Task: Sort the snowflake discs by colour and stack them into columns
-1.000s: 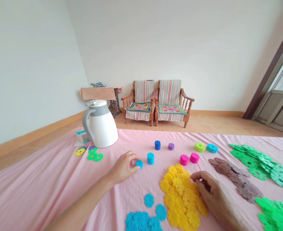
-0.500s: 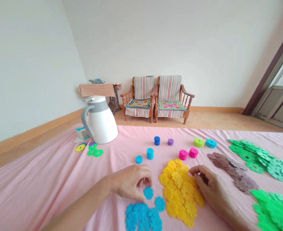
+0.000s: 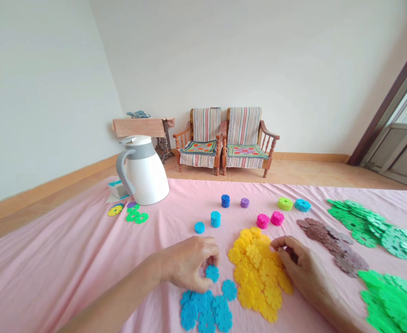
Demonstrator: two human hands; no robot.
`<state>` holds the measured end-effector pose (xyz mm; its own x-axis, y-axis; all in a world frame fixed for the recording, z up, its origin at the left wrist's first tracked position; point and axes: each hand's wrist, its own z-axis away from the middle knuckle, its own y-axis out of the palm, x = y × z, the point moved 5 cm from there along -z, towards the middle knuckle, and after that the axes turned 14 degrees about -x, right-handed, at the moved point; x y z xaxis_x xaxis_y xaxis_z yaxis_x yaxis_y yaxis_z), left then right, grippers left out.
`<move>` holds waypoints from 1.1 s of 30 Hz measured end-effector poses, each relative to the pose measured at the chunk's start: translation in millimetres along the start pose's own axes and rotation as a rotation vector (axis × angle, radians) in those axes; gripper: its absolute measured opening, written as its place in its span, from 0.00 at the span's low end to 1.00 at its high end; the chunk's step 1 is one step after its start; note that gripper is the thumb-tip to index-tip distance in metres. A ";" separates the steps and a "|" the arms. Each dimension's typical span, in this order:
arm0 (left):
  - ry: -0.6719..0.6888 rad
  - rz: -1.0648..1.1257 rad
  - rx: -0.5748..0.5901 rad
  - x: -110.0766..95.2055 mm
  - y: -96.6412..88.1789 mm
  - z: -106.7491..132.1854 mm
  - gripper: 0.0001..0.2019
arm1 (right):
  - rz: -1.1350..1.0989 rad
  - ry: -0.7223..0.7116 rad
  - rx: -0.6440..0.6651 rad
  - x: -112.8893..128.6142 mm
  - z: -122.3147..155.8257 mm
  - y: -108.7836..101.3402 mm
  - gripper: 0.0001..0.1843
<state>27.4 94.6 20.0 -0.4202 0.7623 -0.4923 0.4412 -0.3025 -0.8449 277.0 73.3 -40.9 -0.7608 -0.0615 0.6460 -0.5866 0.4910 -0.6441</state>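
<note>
My left hand [image 3: 189,264] pinches a light blue snowflake disc [image 3: 212,273] just above the pile of light blue discs [image 3: 206,311] at the near edge. My right hand [image 3: 298,268] rests curled on the right side of the yellow disc pile [image 3: 255,277]; what its fingers hold is hidden. Beyond my hands stand small stacks: a single light blue disc [image 3: 199,227], a light blue stack [image 3: 215,218], a dark blue stack [image 3: 225,200], a purple one [image 3: 245,202], two pink ones [image 3: 270,219], a lime one [image 3: 285,203] and a teal one [image 3: 302,205].
A pink cloth [image 3: 68,259] covers the table. A white jug [image 3: 142,170] stands at the back left beside a few loose discs [image 3: 130,212]. Brown discs [image 3: 335,243] and green piles [image 3: 373,226] [image 3: 390,296] lie to the right. Two wooden armchairs [image 3: 226,141] stand by the far wall.
My left hand left the single light blue disc on the cloth, drew back toward me and closed on a disc from the light blue pile. My right hand barely moved.
</note>
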 end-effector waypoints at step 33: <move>-0.248 -0.151 -0.514 73.7 -29.8 1.6 0.10 | 0.056 -0.055 -0.074 16.4 3.7 -8.8 0.14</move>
<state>-18.0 158.8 8.6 -0.6539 0.5999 -0.4610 0.6637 0.1622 -0.7302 268.6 64.8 -26.2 -0.8074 -0.0785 0.5848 -0.5219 0.5575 -0.6456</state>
